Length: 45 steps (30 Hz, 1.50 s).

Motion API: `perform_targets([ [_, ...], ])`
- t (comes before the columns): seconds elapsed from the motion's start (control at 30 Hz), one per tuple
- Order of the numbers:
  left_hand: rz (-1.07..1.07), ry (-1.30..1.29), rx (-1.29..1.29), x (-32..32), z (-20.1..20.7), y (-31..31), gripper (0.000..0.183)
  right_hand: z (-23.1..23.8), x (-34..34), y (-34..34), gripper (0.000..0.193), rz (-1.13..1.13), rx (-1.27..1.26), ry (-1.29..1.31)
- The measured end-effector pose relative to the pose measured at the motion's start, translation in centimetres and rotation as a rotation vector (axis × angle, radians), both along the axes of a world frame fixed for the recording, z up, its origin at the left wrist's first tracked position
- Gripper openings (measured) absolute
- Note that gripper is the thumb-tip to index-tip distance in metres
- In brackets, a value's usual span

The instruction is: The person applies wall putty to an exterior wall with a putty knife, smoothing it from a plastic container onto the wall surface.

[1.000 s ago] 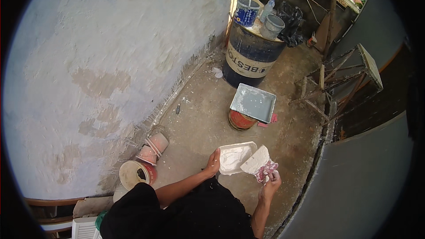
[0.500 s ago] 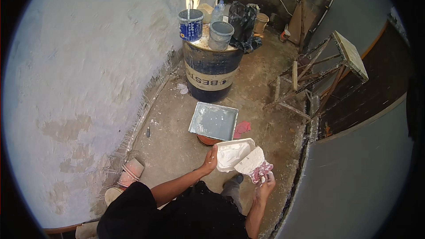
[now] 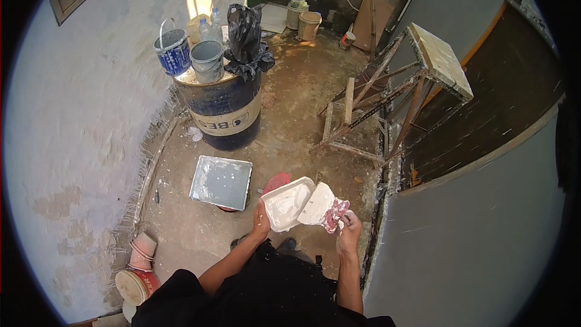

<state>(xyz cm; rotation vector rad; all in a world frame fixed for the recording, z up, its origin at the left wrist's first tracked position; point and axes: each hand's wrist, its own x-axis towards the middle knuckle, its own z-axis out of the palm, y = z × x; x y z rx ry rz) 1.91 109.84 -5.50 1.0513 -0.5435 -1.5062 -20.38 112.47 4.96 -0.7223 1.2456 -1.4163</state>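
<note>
Left hand [image 3: 261, 221] grips the near left edge of the white tray [image 3: 285, 204], holding it up over the floor [image 3: 290, 121]. Right hand [image 3: 350, 229] is closed around the pink-smeared handle of the trowel [image 3: 319, 206], whose white blade rests against the tray's right edge. Just left of the tray, a grey board [image 3: 221, 181] lies on a red bucket. Farther off stands the drum [image 3: 227, 112], a ladder [image 3: 393, 94] to the right.

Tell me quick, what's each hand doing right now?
Left hand: closed on the white plaster tray.
Right hand: closed on the trowel handle.
</note>
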Motion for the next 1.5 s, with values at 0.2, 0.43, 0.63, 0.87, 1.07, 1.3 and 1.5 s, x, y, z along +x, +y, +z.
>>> perform_targets([
  [0.2,0.066,0.015,-0.028,-6.6,2.5,-7.2,0.061,1.0,-6.8,-8.3,0.025,0.017,-0.017,0.018],
  [0.43,0.077,-0.038,0.045,-11.0,2.1,-17.0,0.056,-0.5,-8.6,-18.7,0.032,0.115,0.015,0.000],
  [0.63,0.172,-0.078,-0.035,-12.7,-1.5,-28.4,0.056,-2.7,-10.4,-31.1,0.019,0.188,0.043,0.149],
  [0.87,0.224,-0.079,-0.078,-11.4,1.3,-40.9,0.056,-1.2,-9.7,-45.4,0.017,0.292,-0.039,0.196],
  [1.07,0.310,-0.072,-0.020,-10.3,3.8,-47.8,0.056,-0.4,-7.2,-54.3,0.019,0.354,-0.028,0.272],
  [1.3,0.408,-0.122,0.039,-8.4,3.9,-57.6,0.057,0.2,-4.1,-66.8,0.015,0.473,-0.076,0.387],
  [1.5,0.592,-0.081,-0.027,-6.1,0.6,-69.9,0.058,0.5,-1.6,-81.2,0.009,0.640,-0.140,0.565],
])
